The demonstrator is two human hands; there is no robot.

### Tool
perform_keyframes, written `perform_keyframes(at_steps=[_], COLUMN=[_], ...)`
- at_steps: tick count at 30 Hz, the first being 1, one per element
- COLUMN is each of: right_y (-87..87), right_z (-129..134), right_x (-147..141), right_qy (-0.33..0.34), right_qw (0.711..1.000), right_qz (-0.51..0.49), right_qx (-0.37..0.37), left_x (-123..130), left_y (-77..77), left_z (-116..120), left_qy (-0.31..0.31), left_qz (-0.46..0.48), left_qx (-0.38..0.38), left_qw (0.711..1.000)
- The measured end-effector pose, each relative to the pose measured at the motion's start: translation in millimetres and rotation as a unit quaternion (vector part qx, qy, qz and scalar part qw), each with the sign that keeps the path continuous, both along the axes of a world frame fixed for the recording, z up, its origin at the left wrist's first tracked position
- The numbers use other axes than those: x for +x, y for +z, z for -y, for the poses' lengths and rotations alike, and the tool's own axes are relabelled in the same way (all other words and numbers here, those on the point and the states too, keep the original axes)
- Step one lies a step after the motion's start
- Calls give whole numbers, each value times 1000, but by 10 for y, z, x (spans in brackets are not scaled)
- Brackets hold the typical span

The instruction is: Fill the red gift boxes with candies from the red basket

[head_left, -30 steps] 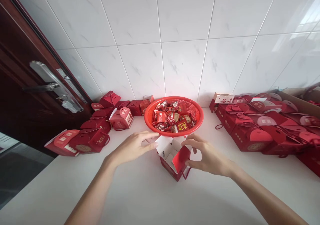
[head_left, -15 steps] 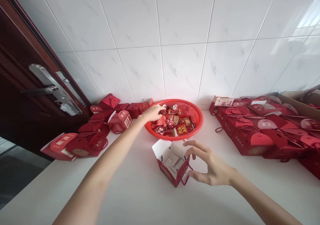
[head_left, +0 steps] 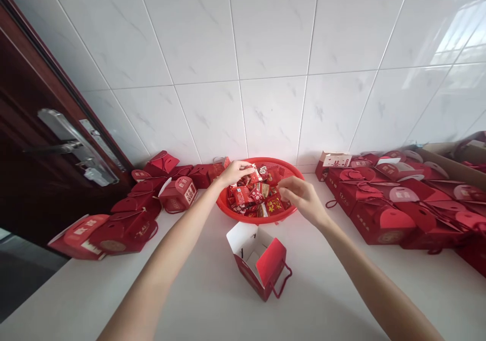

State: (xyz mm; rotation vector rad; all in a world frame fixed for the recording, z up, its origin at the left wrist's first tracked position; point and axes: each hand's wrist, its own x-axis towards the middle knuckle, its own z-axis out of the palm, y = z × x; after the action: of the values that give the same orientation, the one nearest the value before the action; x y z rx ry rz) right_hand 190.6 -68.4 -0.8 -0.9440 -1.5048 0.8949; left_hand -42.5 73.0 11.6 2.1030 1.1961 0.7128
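Note:
A red plastic basket (head_left: 261, 219) holds a heap of wrapped sweets (head_left: 261, 192). Over its left part is my left hand (head_left: 237, 173), fingers closed on a small red and white wrapped sweet (head_left: 253, 171). My right hand (head_left: 298, 194) hovers at the basket's right side with fingers bent together; whether something is between them is hidden. Just in front of the basket stands an open red box (head_left: 250, 270) with a white inside, its right flap leaning inward and a red cord handle hanging at its right. Neither hand touches the box.
Closed red boxes (head_left: 129, 229) are grouped at the left, beside a dark door (head_left: 34, 128). Many more red boxes (head_left: 383, 219) fill the right side, with a cardboard carton (head_left: 444, 161) behind. A tiled wall (head_left: 205, 118) rises behind the white table (head_left: 197, 300).
My right hand has left the box and moved up to the basket. The box's right flap now leans over the opening. My left hand has lifted slightly, with a sweet at its fingertips.

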Motion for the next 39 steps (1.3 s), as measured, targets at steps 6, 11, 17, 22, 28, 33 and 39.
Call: perform_keyframes(at_steps=[6, 11, 17, 22, 28, 33, 39], right_y=[41, -68, -165, -187, -196, -188, -184], right_z=[-359, -482, -554, -575, -601, -597, -590], right_x=[-276, -315, -266, -273, -272, -266, -265], right_qy=[-17, 40, -35, -67, -83, -73, -49], right_qw=[962, 915, 888, 875, 863, 860, 869], right_qz=[-197, -353, -419, -444, -461, -462, -448], right_qx=[-187, -189, -185, -182, -192, -202, -204], left_x=[225, 275, 184, 231, 310, 254, 134], left_y=[98, 136, -27, -235, -299, -250, -148], left_z=[312, 359, 16, -259, -350, -264, -195], left_qy=[-99, -139, 25, 87, 86, 23, -24], left_qz=[201, 154, -65, -177, -195, -127, -13], left_qx=[-33, 0, 42, 6, -9, -19, -47], left_qw=[974, 978, 997, 980, 977, 991, 999])
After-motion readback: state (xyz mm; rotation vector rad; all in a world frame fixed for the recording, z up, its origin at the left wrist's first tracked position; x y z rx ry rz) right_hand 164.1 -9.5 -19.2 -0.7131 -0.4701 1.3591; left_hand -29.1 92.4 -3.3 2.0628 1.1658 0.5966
